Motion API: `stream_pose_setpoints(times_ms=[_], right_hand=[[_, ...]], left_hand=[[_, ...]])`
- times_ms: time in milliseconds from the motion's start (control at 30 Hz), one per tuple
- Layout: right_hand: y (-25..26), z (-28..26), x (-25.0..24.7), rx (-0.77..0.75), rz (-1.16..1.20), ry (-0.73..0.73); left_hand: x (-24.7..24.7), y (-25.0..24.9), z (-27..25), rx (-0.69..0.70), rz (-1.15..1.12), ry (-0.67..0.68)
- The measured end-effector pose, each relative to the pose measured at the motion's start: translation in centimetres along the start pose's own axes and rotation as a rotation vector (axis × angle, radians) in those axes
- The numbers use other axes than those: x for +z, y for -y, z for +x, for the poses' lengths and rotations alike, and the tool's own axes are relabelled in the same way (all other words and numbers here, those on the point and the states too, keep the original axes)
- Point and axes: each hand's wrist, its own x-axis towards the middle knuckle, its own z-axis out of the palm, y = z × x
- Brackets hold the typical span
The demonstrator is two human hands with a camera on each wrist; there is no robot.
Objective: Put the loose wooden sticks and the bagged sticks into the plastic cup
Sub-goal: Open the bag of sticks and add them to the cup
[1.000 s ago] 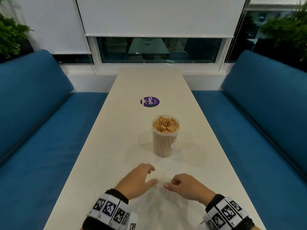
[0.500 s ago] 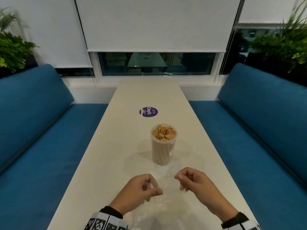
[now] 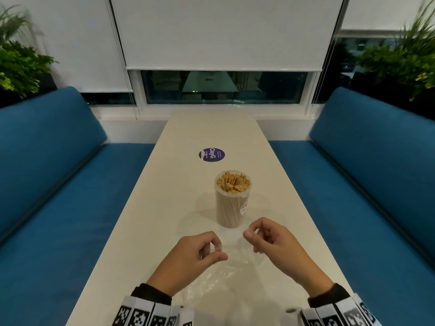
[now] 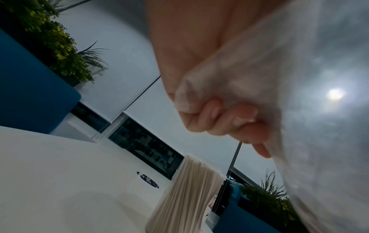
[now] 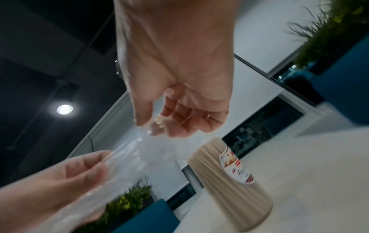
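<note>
A clear plastic cup (image 3: 231,201) packed with upright wooden sticks (image 3: 232,182) stands on the white table (image 3: 164,220), just beyond my hands. Both hands hold a thin, clear plastic bag (image 3: 226,274) above the table's near end. My left hand (image 3: 213,251) pinches one edge of the bag between thumb and fingers. My right hand (image 3: 253,236) pinches the opposite edge, seen also in the right wrist view, where the bag (image 5: 137,154) stretches between the two hands. No sticks show inside the bag. In the left wrist view the bag (image 4: 299,94) covers much of the picture.
A round purple sticker (image 3: 211,154) lies on the table beyond the cup. Blue benches (image 3: 58,208) (image 3: 376,196) run along both long sides. A window with lowered blinds (image 3: 221,85) closes the far end, with plants (image 3: 21,67) at both corners.
Both hands rose off the table with the bag's edges pinched and drew slightly apart. The camera view tilted upward. The cup has not moved.
</note>
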Motion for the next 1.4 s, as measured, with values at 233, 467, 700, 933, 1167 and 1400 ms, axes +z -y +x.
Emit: stream_pose_setpoints(times_ms=[233,467,700,933,1167,1400], right_hand=[[-0.3,0.7,-0.4,0.113,0.586,-0.127],[-0.1,0.2,-0.9,0.173,0.513,0.108],[0.6,0.2,-0.1,0.075,0.249,-0.008],[1.1,0.0,1.3,0.054,0.217,0.014],[1.3,-0.2,0.6,0.024,0.119,-0.032],[1.4,-0.4,1.3,-0.015,0.067,0.023]], left_hand=[[-0.2,0.0,-0.3,0.004,-0.022,0.017],[-0.4,-0.3,-0.4,-0.021,-0.202,-0.031],[-0.6,0.5,-0.2,-0.060,-0.013,0.010],[-0.5,-2.9,1.4,-0.004,-0.154,0.068],[-0.2,-2.3,1.1,-0.023,-0.189,0.092],[-0.5,-2.7,1.2,-0.013,-0.324,-0.113]])
